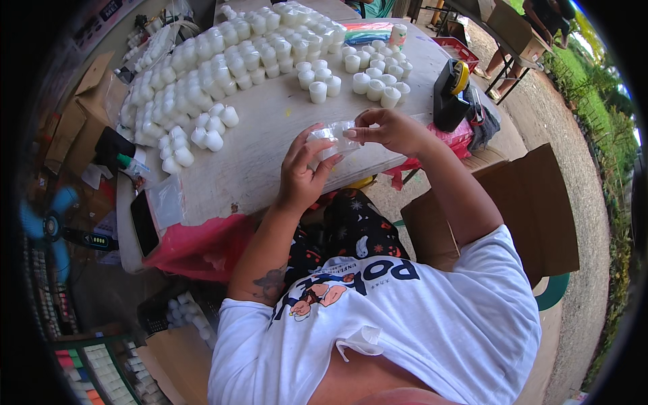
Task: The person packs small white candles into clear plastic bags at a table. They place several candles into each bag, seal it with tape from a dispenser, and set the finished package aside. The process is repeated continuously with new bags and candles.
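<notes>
Over the front part of the worktable [258,136], my left hand [304,164] supports a clear plastic pack of white votive candles [324,134], fingers curled round its near side. My right hand [387,129] pinches the plastic at the pack's right end between thumb and fingers. How many candles the pack contains is hard to tell. Beyond my hands stand loose white votive candles in two groups, a small one [318,91] and a larger one [375,88]. To the left, small clusters of candles [213,127] lie by a large stack of plastic-wrapped candle packs [202,76].
A tape dispenser [450,101] with yellow tape and a box cutter [477,109] sit at the right. At the left edge are a smartphone [145,223], clear plastic bags [167,200] and a bottle [134,166]. An open cardboard box [526,202] is beside me; a person [544,20] stands farther off.
</notes>
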Demonstrator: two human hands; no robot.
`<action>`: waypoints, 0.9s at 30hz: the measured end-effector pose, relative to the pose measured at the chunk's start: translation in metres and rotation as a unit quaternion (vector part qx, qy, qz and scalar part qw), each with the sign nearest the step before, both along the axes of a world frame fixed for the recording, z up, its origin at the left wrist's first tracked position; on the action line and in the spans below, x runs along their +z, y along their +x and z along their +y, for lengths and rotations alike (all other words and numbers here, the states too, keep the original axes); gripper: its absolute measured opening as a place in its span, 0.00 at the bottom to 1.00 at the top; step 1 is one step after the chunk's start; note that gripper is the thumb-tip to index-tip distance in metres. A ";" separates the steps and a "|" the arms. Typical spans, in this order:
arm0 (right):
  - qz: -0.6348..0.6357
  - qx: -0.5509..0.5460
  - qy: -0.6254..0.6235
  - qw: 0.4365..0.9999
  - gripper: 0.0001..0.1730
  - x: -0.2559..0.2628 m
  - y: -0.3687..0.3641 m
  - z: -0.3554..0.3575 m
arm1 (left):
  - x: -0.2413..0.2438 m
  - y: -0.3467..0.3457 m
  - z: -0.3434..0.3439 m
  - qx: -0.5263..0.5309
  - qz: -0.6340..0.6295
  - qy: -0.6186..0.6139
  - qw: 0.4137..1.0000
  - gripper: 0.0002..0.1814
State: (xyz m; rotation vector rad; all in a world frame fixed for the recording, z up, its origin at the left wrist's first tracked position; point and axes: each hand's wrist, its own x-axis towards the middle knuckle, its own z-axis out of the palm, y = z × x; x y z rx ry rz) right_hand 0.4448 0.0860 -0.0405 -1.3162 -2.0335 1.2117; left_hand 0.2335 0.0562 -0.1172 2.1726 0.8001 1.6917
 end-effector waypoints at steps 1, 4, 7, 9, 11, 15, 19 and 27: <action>-0.012 0.003 -0.054 0.998 0.28 -0.004 0.003 0.001 | 0.000 0.000 0.000 -0.001 0.000 -0.001 1.000 0.16; 0.189 0.004 -0.112 0.976 0.31 -0.056 0.009 0.005 | 0.001 -0.001 -0.001 -0.008 -0.006 -0.006 1.000 0.16; 0.239 -0.070 -0.046 0.967 0.32 -0.086 0.005 -0.005 | -0.003 -0.002 0.001 -0.019 -0.013 -0.014 1.000 0.16; 0.178 -0.129 0.046 0.975 0.30 -0.082 0.011 -0.010 | -0.002 -0.001 0.001 -0.030 -0.013 -0.028 0.999 0.16; 0.033 -0.202 0.236 0.950 0.23 -0.062 0.023 -0.016 | -0.006 -0.002 0.002 -0.028 -0.017 -0.027 0.999 0.16; -0.093 -0.379 0.586 0.710 0.12 -0.034 0.104 -0.009 | -0.008 -0.002 0.004 -0.023 -0.017 -0.015 0.999 0.17; -0.074 -0.578 0.404 0.705 0.18 -0.048 0.194 0.014 | -0.009 0.000 0.006 -0.026 -0.014 -0.019 0.999 0.17; 0.307 -0.441 0.040 0.843 0.12 -0.026 0.178 0.026 | -0.014 -0.004 0.006 -0.027 -0.014 -0.034 0.999 0.17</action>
